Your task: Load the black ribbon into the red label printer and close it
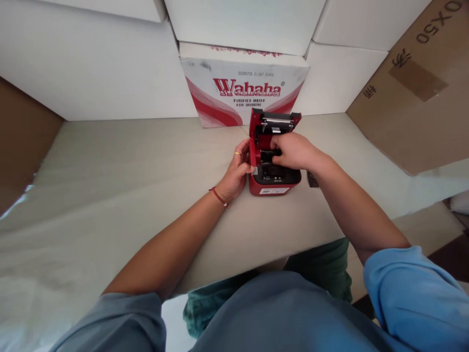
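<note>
A small red printer [273,183] with a black top stands on the beige table [128,176], its lid [275,120] flipped up at the back. My left hand [236,173] wraps around the printer's left side and steadies it. My right hand [293,151] reaches into the open compartment with its fingers curled inside; what they touch is hidden. A white label shows on the printer's front face.
A white and red Wahaha water carton [242,83] stands just behind the printer. White boxes [91,63] line the back of the table. A brown cardboard box [414,93] leans at the right. A small dark object [312,180] lies right of the printer.
</note>
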Available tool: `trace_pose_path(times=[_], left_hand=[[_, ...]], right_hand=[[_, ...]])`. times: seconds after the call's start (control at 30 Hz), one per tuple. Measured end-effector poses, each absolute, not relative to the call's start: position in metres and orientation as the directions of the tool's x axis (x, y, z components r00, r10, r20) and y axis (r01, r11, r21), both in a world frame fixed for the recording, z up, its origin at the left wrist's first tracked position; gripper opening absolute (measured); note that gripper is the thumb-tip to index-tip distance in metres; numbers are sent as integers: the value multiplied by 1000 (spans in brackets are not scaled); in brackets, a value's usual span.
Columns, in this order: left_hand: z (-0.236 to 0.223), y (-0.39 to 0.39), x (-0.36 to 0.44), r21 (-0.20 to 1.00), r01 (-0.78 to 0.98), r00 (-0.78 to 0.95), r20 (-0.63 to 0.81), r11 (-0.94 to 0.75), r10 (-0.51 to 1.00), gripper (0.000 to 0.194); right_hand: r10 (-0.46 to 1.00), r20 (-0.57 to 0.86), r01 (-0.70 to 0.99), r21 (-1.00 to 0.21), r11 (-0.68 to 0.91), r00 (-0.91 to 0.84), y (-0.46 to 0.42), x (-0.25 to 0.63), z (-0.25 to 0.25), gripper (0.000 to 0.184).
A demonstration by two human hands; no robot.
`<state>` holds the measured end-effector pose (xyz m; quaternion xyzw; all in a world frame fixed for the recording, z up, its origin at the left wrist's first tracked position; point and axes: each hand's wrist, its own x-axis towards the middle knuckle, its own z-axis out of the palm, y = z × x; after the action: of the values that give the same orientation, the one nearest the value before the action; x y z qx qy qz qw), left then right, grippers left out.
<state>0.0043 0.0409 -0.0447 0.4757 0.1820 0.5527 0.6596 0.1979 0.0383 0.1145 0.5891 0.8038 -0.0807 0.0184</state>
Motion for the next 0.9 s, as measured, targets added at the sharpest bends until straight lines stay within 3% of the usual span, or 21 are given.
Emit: trace_pose_path(times=[0.17, 0.27, 0.4, 0.47, 0.7, 0.83, 0.9], left_hand=[[-37, 32, 0, 827, -562, 357, 256, -12, 899, 85], [-33, 28, -2, 831, -556, 356, 234, 3, 905, 85], [-28, 25, -4, 841, -541, 357, 215, 13, 909, 87], [-26, 23, -6, 847, -531, 364, 208, 19, 908, 87], [-21, 20, -9, 857, -513, 361, 166, 47, 918, 87], [-18, 14, -7, 852, -519, 369, 156, 64, 916, 87], [-17, 10, -4, 849, -525, 354, 161, 53, 921, 88]], right_hand=[[952, -37, 694, -693, 195, -305, 14, 242, 130, 23], [985, 11, 549, -829, 106, -173, 2, 282, 139, 28], [984, 29, 544, -836, -74, 178, 7, 327, 124, 18], [969, 3, 569, -810, -144, 249, 16, 331, 104, 13], [998, -50, 849, -528, 6, -38, 32, 296, 53, 32], [997, 61, 843, -538, -13, 54, 20, 326, 58, 42], [996, 34, 862, -504, -57, 86, 17, 345, 58, 47]])
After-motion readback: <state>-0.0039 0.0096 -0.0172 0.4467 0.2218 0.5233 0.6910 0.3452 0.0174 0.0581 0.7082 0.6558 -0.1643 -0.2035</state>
